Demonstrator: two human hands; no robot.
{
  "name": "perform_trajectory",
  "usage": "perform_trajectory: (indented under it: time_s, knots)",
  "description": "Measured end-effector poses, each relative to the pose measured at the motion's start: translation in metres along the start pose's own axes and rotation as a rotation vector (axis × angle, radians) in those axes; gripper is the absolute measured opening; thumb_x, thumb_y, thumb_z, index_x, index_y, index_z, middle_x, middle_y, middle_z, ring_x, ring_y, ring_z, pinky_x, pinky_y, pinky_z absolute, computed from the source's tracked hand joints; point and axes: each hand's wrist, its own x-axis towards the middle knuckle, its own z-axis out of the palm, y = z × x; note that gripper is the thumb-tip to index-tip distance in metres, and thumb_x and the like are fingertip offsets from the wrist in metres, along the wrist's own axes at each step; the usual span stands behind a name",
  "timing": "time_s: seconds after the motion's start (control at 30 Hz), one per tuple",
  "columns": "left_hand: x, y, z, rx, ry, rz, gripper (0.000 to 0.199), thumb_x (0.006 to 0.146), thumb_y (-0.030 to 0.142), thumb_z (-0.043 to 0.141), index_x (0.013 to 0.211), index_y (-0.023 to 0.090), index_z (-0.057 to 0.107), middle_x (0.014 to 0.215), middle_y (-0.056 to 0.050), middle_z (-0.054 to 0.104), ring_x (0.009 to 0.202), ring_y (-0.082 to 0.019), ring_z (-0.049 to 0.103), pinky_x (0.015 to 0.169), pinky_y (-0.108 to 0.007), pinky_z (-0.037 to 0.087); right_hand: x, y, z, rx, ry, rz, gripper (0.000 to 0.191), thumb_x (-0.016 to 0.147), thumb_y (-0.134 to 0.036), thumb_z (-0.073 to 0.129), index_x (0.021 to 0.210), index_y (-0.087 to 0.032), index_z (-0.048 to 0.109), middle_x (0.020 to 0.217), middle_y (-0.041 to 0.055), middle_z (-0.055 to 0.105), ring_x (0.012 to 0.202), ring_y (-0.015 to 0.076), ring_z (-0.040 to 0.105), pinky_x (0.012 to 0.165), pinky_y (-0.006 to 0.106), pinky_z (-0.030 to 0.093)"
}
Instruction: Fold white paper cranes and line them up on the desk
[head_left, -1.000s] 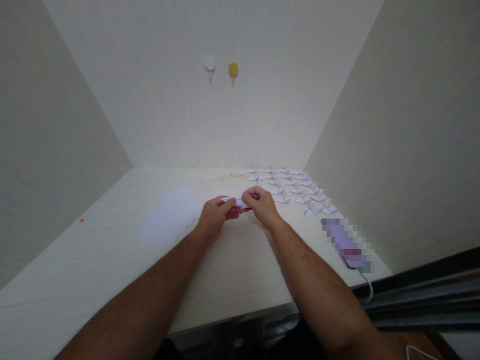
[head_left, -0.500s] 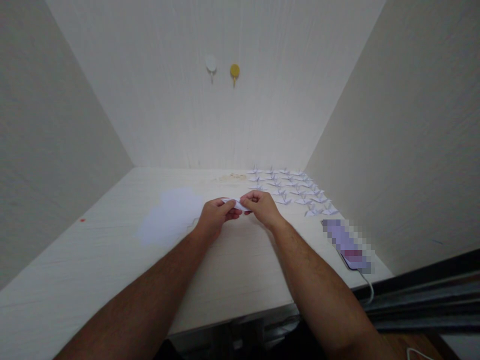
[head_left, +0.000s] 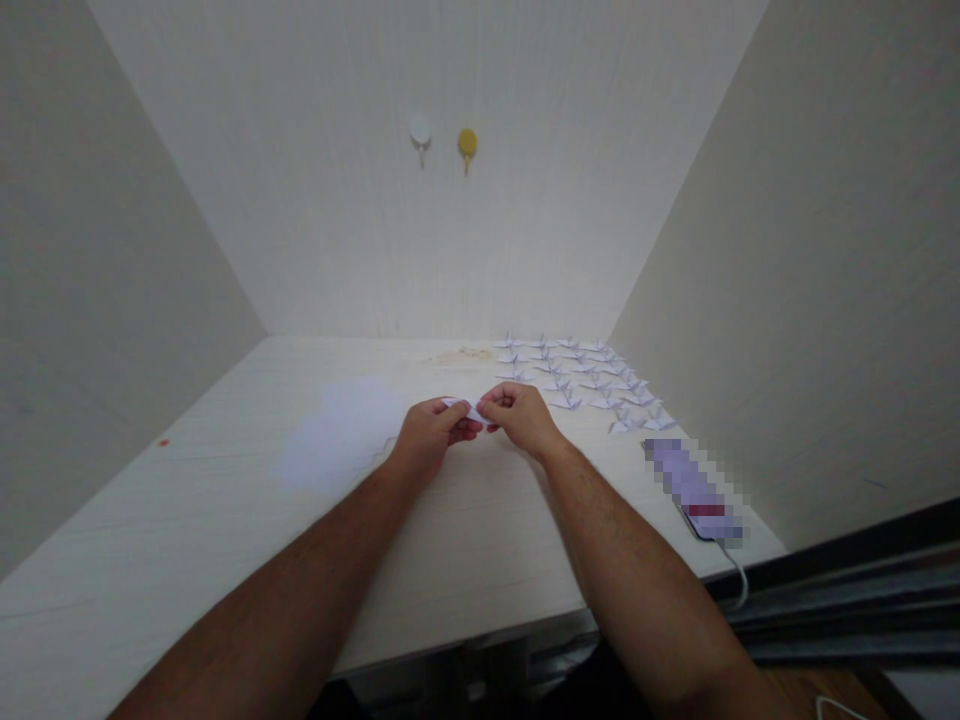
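A small piece of folded white paper (head_left: pixel 474 412) is held between my two hands above the table. My left hand (head_left: pixel 433 430) pinches its left end, thumb on top and fingers beneath. At the other end, my right hand (head_left: pixel 517 412) grips the paper between thumb and bent fingers. The hands partly cover the paper, so its full shape is hidden. Beyond my right hand, several white origami cranes (head_left: pixel 596 384) stand in rows at the back right of the table.
White paper sheets (head_left: pixel 337 430) lie spread left of my hands. A phone (head_left: pixel 694 490) with a white cable (head_left: pixel 739 578) rests near the right edge of the pale table (head_left: pixel 465 560). Two hooks, white (head_left: pixel 421 132) and yellow (head_left: pixel 467 142), are on the back wall.
My right thumb and fingers have shifted very slightly left along the folded paper. My left hand keeps its hold with almost no movement.
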Motion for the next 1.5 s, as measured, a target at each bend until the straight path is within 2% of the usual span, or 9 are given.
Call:
perform_trajectory:
  time_s: [0.47, 0.67, 0.97, 1.13, 1.33, 1.5]
  knots:
    - [0.001, -0.001, -0.001, -0.050, -0.005, -0.050, 0.019, 0.063, 0.024, 0.073, 0.067, 0.011, 0.060, 0.060, -0.005, 0.065, 0.055, -0.016, 0.064, 0.054, -0.027, 0.050, -0.003, -0.004, 0.001, -0.053, -0.014, 0.009, 0.010, 0.070, -0.021, 0.066, 0.068, -0.014, 0.060, 0.056, -0.0022, 0.060, 0.048, 0.0083, 0.056, 0.048, 0.021, 0.046]
    - [0.000, 0.001, -0.001, 0.030, 0.004, -0.028, 0.020, 0.060, 0.025, 0.075, 0.066, 0.011, 0.062, 0.057, -0.001, 0.060, 0.051, -0.012, 0.059, 0.050, -0.023, 0.045, -0.004, -0.003, 0.002, -0.063, -0.034, 0.013, 0.011, 0.072, -0.023, 0.066, 0.069, -0.014, 0.061, 0.058, -0.0015, 0.061, 0.051, 0.0086, 0.056, 0.050, 0.021, 0.048]
    - [0.003, -0.001, -0.004, 0.063, 0.026, -0.009, 0.021, 0.059, 0.027, 0.075, 0.065, 0.012, 0.062, 0.056, -0.002, 0.060, 0.049, -0.012, 0.057, 0.050, -0.025, 0.045, -0.007, -0.009, -0.002, -0.149, -0.093, 0.025, 0.014, 0.076, -0.025, 0.063, 0.070, -0.013, 0.063, 0.056, -0.0012, 0.060, 0.050, 0.0084, 0.056, 0.046, 0.018, 0.041]
    - [0.003, -0.001, -0.004, 0.076, 0.015, 0.004, 0.021, 0.059, 0.027, 0.075, 0.062, 0.011, 0.062, 0.056, -0.002, 0.060, 0.047, -0.012, 0.056, 0.048, -0.024, 0.043, -0.006, -0.005, -0.004, -0.123, -0.133, 0.014, 0.013, 0.076, -0.026, 0.063, 0.070, -0.014, 0.062, 0.055, -0.0018, 0.060, 0.050, 0.0081, 0.056, 0.047, 0.018, 0.041]
    - [0.001, 0.001, -0.003, 0.075, -0.008, -0.002, 0.021, 0.058, 0.026, 0.076, 0.059, 0.012, 0.061, 0.053, -0.002, 0.060, 0.047, -0.012, 0.056, 0.048, -0.024, 0.042, -0.003, 0.001, -0.009, 0.032, -0.235, 0.022, 0.020, 0.072, -0.034, 0.067, 0.071, -0.015, 0.061, 0.058, -0.0031, 0.060, 0.052, 0.0080, 0.055, 0.053, 0.021, 0.047]
    - [0.001, 0.001, -0.004, 0.063, -0.001, -0.004, 0.020, 0.058, 0.026, 0.077, 0.062, 0.012, 0.062, 0.055, -0.001, 0.060, 0.049, -0.012, 0.056, 0.049, -0.024, 0.043, -0.003, 0.001, -0.007, 0.041, -0.190, 0.043, 0.021, 0.070, -0.034, 0.069, 0.071, -0.015, 0.060, 0.057, -0.0031, 0.060, 0.052, 0.0080, 0.054, 0.052, 0.021, 0.047]
